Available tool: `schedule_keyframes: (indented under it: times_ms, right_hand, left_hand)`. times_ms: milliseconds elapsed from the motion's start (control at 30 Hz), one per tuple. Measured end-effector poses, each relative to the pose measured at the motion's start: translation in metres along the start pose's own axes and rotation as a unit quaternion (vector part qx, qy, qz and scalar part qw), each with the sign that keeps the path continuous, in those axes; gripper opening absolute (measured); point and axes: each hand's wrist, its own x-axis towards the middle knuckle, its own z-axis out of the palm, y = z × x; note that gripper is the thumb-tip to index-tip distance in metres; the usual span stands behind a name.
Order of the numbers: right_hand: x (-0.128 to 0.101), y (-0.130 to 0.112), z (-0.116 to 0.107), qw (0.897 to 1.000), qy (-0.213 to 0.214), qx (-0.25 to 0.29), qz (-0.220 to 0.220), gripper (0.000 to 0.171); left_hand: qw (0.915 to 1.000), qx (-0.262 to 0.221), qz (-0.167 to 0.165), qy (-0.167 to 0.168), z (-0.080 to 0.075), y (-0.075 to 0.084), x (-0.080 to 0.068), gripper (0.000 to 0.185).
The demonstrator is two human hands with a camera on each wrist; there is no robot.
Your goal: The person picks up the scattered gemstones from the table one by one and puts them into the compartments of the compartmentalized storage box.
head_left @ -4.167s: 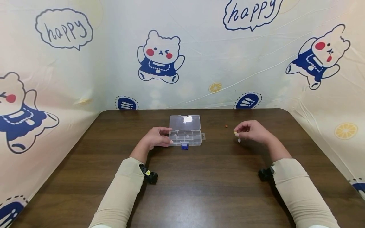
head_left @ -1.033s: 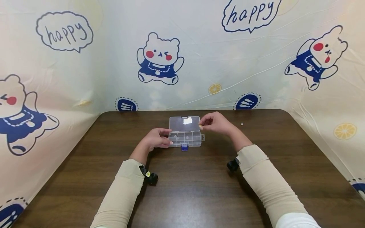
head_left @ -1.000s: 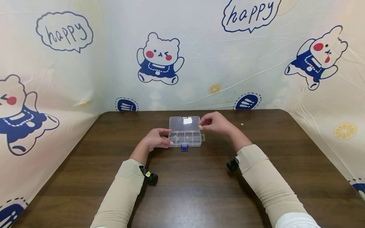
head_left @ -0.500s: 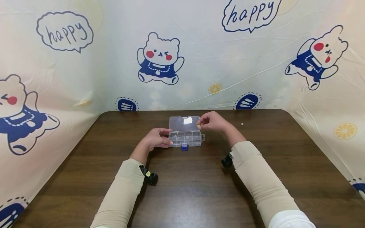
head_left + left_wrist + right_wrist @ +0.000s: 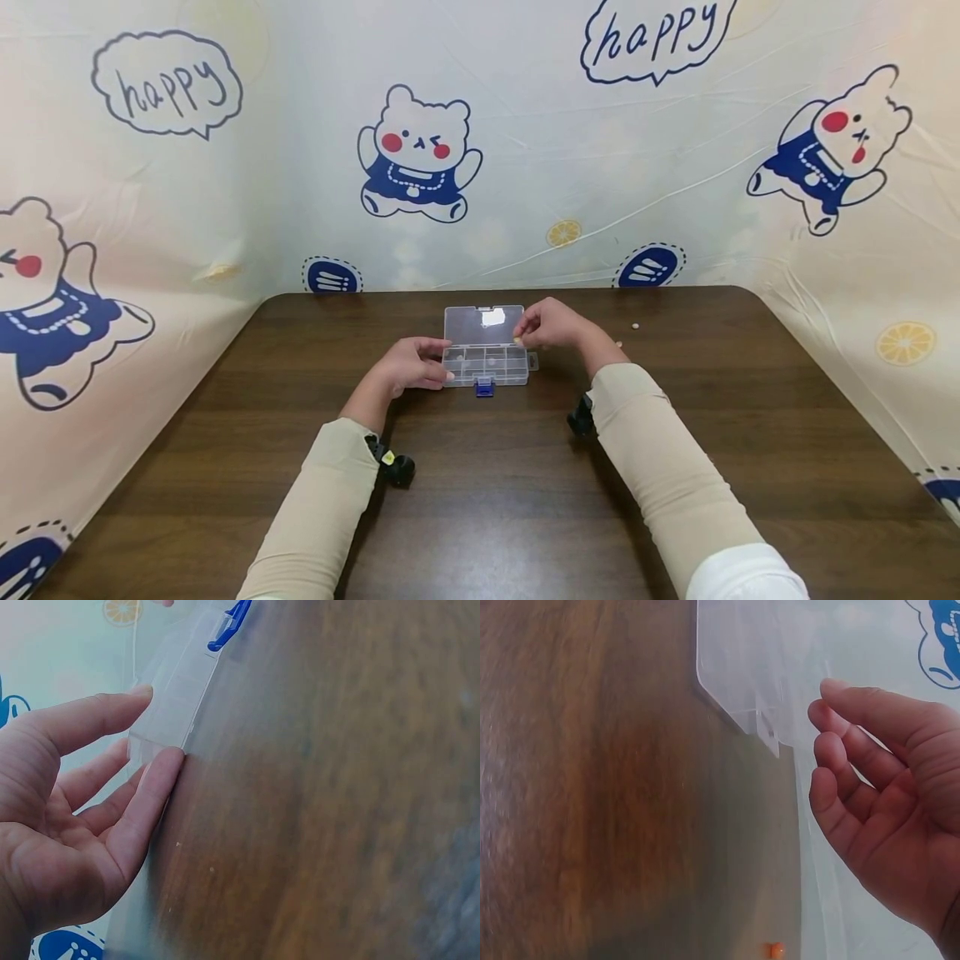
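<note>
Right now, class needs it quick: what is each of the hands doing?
Left hand: open, fingers straight against the left end of the clear organizer box.
Right hand: pinching a small yellow bead over the box's right end.

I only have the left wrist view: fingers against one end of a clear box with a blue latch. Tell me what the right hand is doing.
Observer: In the head view, the right hand pinches a small yellowish bead just above the right end of the compartment box.
Operator: Now report the lid.
Observer: The clear lid is open and stands up behind the compartments.
</note>
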Motion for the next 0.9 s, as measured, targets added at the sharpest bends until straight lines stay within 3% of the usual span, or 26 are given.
schedule_keyframes:
  times_ms: [467,900]
  right_hand:
    - [0.007,0.006,0.006,1.000,-0.020,0.000,0.006,0.010]
    - [-0.016,0.013,0.005,0.996,0.053,0.068,0.008,0.020]
  left_hand:
    - [1.0000,-0.009,-0.002,-0.001,-0.001,0.000,0.000,0.066]
    - [1.0000,-0.008,-0.002,-0.003,-0.001,-0.001,0.000,0.066]
